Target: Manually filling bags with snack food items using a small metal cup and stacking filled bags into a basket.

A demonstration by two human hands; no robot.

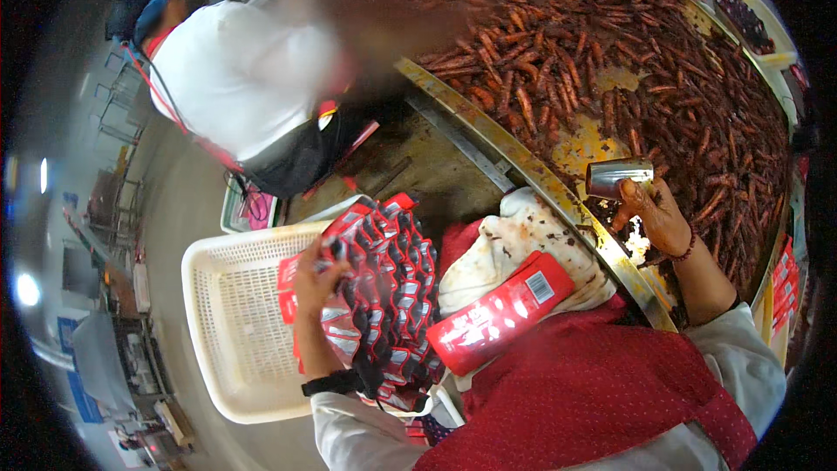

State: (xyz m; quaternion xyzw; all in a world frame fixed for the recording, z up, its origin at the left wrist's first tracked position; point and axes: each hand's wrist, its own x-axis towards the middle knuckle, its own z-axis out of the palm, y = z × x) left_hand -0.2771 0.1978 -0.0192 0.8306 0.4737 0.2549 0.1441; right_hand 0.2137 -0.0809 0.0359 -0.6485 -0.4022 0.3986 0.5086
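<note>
My right hand [661,220] grips a shiny metal cup [619,179], tilted on its side above the edge of a large metal tray [493,153]. Dark reddish-brown, sauce-coated strips of food [558,65] cover much of that tray. My left hand [316,283] reaches over rows of red and silver pouches [384,270], its fingers curved and apart at their left side. These pouches stand packed upright, their tops gaping and dark inside. A flat red pouch stack [501,314] lies on my lap, against a stained white cloth [514,235].
An off-white plastic basket [248,323] stands left of the pouches. A person in a white top [240,78] bends over at the upper left, partly blurred. More red pouches [785,283] lie at the far right, and a dark-filled tub [767,30] sits at the upper right.
</note>
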